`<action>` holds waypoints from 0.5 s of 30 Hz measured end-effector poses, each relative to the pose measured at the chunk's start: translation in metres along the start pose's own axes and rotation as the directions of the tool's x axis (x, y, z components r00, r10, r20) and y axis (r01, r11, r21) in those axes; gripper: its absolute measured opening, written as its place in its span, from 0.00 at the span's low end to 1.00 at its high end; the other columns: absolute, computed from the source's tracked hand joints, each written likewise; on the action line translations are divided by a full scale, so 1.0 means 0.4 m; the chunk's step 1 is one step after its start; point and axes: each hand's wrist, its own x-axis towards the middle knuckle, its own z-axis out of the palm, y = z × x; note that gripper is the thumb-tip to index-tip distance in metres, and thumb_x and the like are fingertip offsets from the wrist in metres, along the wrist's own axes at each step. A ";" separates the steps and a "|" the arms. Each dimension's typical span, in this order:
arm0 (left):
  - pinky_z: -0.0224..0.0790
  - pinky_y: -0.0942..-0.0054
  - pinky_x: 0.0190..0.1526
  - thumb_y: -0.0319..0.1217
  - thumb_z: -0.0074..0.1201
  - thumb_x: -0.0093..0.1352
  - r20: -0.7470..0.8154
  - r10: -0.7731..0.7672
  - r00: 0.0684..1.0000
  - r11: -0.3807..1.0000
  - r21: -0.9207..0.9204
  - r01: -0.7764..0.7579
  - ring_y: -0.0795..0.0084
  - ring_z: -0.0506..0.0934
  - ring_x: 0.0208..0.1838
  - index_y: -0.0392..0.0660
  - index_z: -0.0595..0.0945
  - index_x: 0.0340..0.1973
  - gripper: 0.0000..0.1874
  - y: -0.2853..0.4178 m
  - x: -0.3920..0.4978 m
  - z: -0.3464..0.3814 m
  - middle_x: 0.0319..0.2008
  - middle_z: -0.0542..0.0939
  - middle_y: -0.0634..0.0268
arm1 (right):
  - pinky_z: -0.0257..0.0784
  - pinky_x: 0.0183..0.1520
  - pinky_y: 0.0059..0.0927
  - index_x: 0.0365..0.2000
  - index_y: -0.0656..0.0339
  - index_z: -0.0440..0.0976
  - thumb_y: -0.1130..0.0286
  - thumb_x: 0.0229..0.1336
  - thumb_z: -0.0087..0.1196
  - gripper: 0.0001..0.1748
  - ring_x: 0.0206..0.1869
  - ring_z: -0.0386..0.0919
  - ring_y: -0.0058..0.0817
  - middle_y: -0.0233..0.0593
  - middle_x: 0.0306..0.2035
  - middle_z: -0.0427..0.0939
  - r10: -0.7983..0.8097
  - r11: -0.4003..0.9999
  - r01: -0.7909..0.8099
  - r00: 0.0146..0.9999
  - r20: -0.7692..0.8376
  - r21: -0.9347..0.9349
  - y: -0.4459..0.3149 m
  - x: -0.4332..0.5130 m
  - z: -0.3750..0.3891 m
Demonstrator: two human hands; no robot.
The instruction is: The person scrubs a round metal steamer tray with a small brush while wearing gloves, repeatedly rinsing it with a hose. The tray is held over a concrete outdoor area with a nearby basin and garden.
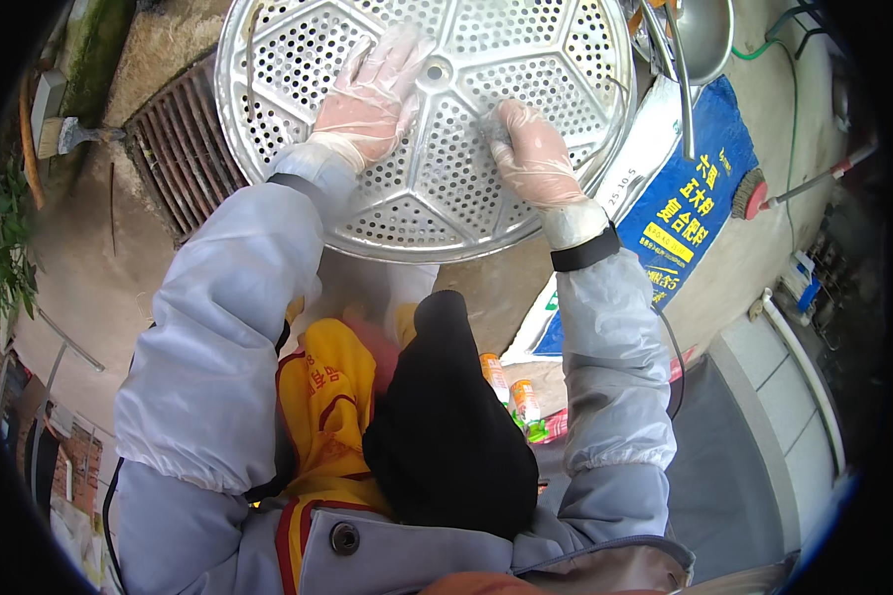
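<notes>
A large round perforated metal steamer tray (446,160) fills the top middle of the view. My left hand (376,97), in a thin clear glove, lies on the tray left of its central hole, fingers extended. My right hand (532,152), gloved too, is curled on the tray's right part around what seems to be a steel wool scourer (495,130), mostly hidden by the fingers. The tray looks wet. Both forearms wear pale plastic sleeves with dark bands at the wrists.
A metal floor grate (186,149) and a brush (78,136) are left of the tray. On the right are a blue and white woven sack (688,193), a metal bowl (703,37) and a long-handled scrub brush (750,195). Printed cans (525,401) stand below the sack.
</notes>
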 end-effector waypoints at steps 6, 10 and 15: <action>0.36 0.56 0.79 0.40 0.45 0.75 0.034 -0.014 0.999 0.999 -0.029 0.015 0.63 0.47 0.82 0.49 0.59 0.75 0.34 0.003 0.002 -0.003 0.79 0.52 0.59 | 0.74 0.47 0.47 0.40 0.59 0.72 0.76 0.48 0.60 0.16 0.45 0.76 0.49 0.45 0.38 0.76 -0.137 0.982 0.098 0.957 -0.257 -0.159 0.009 0.051 0.063; 0.37 0.56 0.79 0.40 0.46 0.75 0.010 -0.006 1.000 1.000 -0.019 0.006 0.64 0.48 0.82 0.49 0.59 0.75 0.34 0.005 0.004 -0.006 0.79 0.52 0.60 | 0.75 0.46 0.47 0.37 0.59 0.71 0.75 0.49 0.60 0.13 0.44 0.76 0.47 0.43 0.37 0.75 -0.185 0.946 0.107 0.953 -0.239 -0.306 -0.003 0.115 0.088; 0.37 0.56 0.79 0.39 0.46 0.75 0.022 -0.007 1.000 1.000 -0.022 0.007 0.65 0.48 0.82 0.48 0.59 0.74 0.33 0.004 0.000 -0.008 0.79 0.52 0.60 | 0.74 0.46 0.47 0.37 0.59 0.72 0.73 0.49 0.61 0.13 0.43 0.77 0.48 0.44 0.37 0.76 0.062 0.940 -0.243 0.813 -0.579 -0.240 -0.013 0.131 0.090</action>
